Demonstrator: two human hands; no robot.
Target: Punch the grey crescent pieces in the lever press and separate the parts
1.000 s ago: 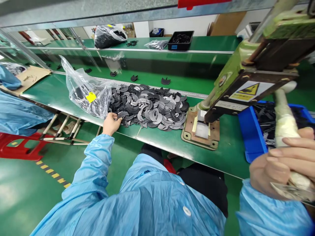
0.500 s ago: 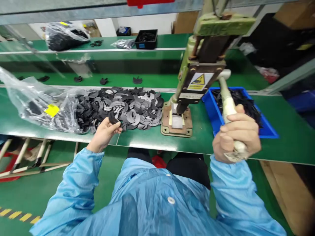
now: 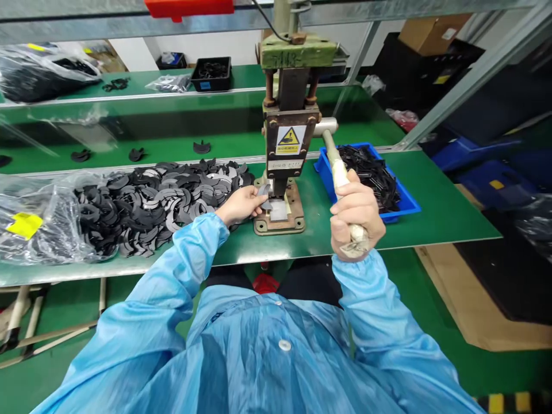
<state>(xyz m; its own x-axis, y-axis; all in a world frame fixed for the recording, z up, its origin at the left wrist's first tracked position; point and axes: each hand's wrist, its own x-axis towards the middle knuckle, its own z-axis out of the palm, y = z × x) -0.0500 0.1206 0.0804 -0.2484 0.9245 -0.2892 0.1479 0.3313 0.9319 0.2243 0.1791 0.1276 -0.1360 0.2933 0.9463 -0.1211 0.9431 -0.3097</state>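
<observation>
Between the fingers and thumb of my left hand (image 3: 242,204) is a curved grey plastic piece (image 3: 266,196), held at the left side of the press base (image 3: 292,221). My right hand (image 3: 357,217) is wrapped round the taped lever handle (image 3: 337,163) of the hand press (image 3: 288,138). Under the press ram lies a pale metal plate (image 3: 279,210). Left of the press spreads a heap of curved black and grey pieces (image 3: 164,201). A blue bin (image 3: 407,200) with thin black parts stands behind and right of my right hand.
A clear plastic bag (image 3: 56,230) with a yellow label lies at the left of the bench. Several loose curved pieces rest on the green strip behind. A black tray (image 3: 211,86) stands on the back shelf, and a metal post (image 3: 470,77) rises at right.
My left hand has moved right from the heap to the press base, carrying the curved piece. My right hand stays on the lever handle. The camera view has turned right.
</observation>
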